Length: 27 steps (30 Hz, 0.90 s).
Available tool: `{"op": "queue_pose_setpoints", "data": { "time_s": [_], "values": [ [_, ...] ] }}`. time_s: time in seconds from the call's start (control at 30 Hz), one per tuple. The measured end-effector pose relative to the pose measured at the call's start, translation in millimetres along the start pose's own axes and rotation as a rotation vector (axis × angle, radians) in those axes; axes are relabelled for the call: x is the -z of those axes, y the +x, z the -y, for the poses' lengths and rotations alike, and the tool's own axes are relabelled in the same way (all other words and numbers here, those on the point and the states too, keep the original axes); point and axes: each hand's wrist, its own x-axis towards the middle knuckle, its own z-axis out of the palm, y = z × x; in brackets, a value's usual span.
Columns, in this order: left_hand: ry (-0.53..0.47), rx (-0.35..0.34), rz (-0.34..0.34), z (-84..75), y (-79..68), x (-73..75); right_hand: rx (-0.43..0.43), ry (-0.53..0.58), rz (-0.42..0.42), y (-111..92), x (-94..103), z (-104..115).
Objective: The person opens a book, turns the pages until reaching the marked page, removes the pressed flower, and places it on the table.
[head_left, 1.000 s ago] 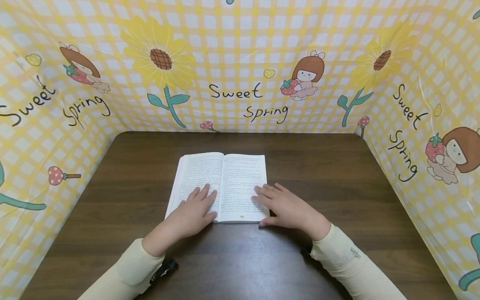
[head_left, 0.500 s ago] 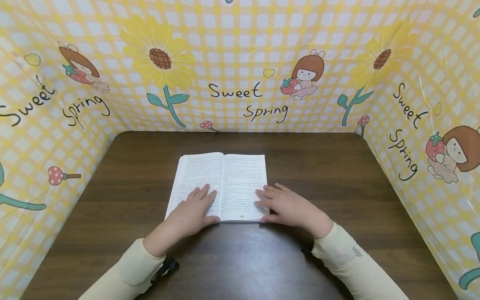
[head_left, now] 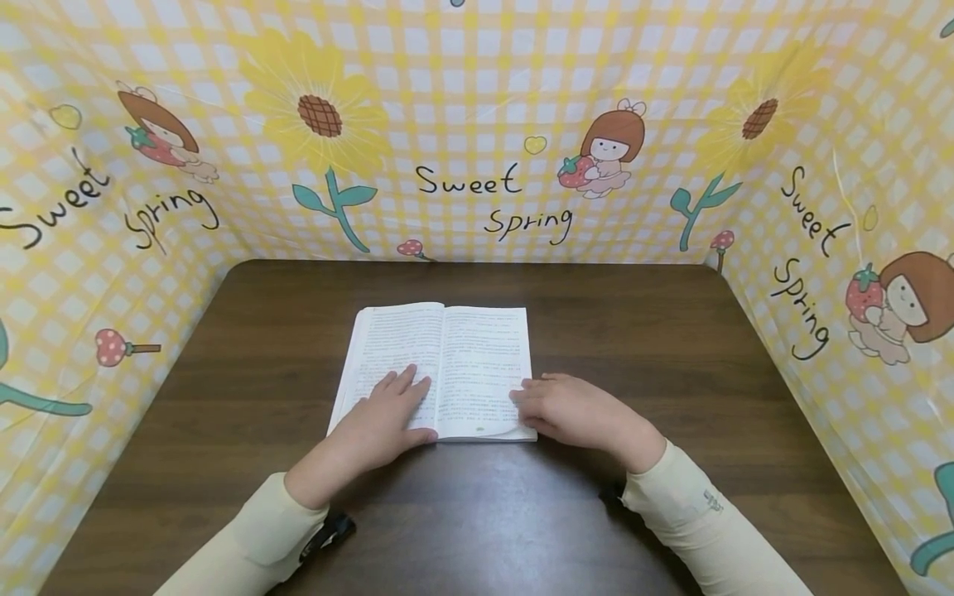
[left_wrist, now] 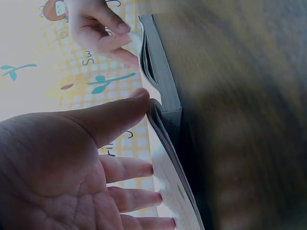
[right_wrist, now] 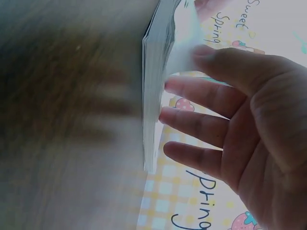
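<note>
An open book with printed pages lies on the table. My left hand rests on its left page, fingers spread, with the thumb near the centre fold at the lower edge. At the lower right corner, my right hand pinches a page between thumb and index finger. That page's corner curls up from the pages beneath, as the right wrist view shows. The other right fingers reach toward the book's side edge. In the left wrist view, the left fingertips touch the page surface.
The brown wooden table carries the book near its middle. A yellow checked cloth with flower and cartoon prints stands around the back and both sides. A dark strap shows under the left sleeve.
My right hand has drawn its fingers together and shifted slightly right, and the page's lower right corner now lifts. The left thumb slid a little toward the fold, then stayed.
</note>
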Motion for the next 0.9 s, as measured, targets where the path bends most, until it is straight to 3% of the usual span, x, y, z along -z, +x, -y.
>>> {"op": "queue_pose_setpoints", "data": {
  "time_s": [0.2,0.33,0.53,0.9],
  "values": [
    [-0.005,-0.018,-0.069,-1.1,-1.4,-0.6,-0.087,0.079,-0.104,1,-2.6,0],
    [0.020,-0.035,-0.107,-3.6,-1.9,-1.6,-0.119,0.065,-0.148,0,-2.8,0],
    [0.013,-0.097,-0.106,-8.6,-2.8,-1.3,-0.101,0.021,-0.248,0,-1.0,1],
    [0.053,-0.089,-0.112,-12.5,-0.4,-9.4,0.000,-0.108,-0.427,4,4.0,8]
  ]
}}
